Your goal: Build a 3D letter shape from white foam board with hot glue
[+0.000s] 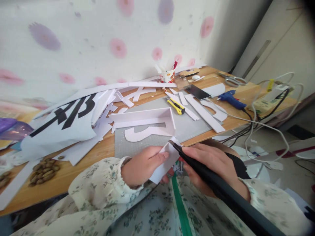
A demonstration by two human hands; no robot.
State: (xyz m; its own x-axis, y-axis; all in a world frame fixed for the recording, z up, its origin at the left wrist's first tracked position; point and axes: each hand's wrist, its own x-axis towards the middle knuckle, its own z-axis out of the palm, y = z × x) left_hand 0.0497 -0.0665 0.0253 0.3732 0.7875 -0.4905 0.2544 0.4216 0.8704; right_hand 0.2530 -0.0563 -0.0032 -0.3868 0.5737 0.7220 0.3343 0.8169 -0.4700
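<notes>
My left hand (145, 165) pinches a small white board piece (165, 163) in front of my body, thumb on its face. My right hand (216, 167) is wrapped round a long black tool (216, 186) that reaches back past the wrist. The tool's narrow dark tip lies against the upper edge of the white piece; its exact kind is unclear. Behind my hands, a white open-sided board frame (145, 118) and a curved white cutout (145, 131) rest on the grey cutting mat (123, 149). A yellow utility knife (175, 105) lies farther back on the mat.
To the right are a blue glue gun (232, 99), a phone (198, 92), scissors (232, 79) and a power strip (270, 100) with tangled cables. White offcuts, a printed sheet (59, 131) and brown nuts (44, 171) lie left. A paper cup (167, 76) stands by the wall.
</notes>
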